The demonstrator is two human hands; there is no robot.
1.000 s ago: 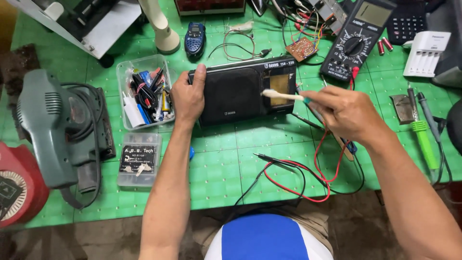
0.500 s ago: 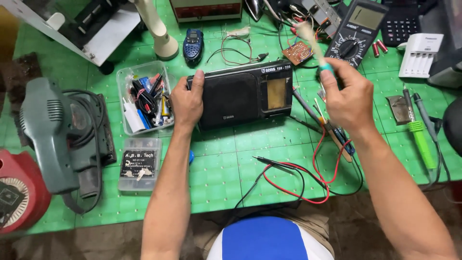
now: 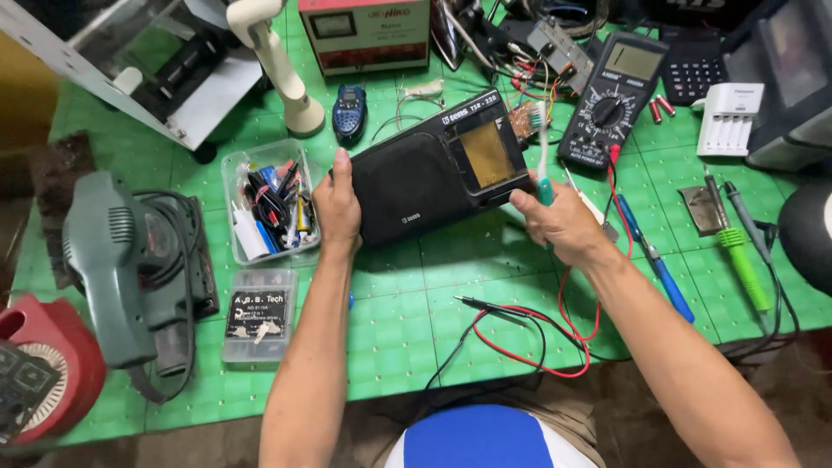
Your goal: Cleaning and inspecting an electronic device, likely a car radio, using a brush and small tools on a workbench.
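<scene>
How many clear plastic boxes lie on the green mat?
2. An open clear box of small parts sits beside the left hand; a closed one with a dark label lies just below it.

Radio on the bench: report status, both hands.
Left hand grips black radio at its left end. Right hand at right end, holding toothbrush upright. Multimeter leads lie nearby.
</scene>
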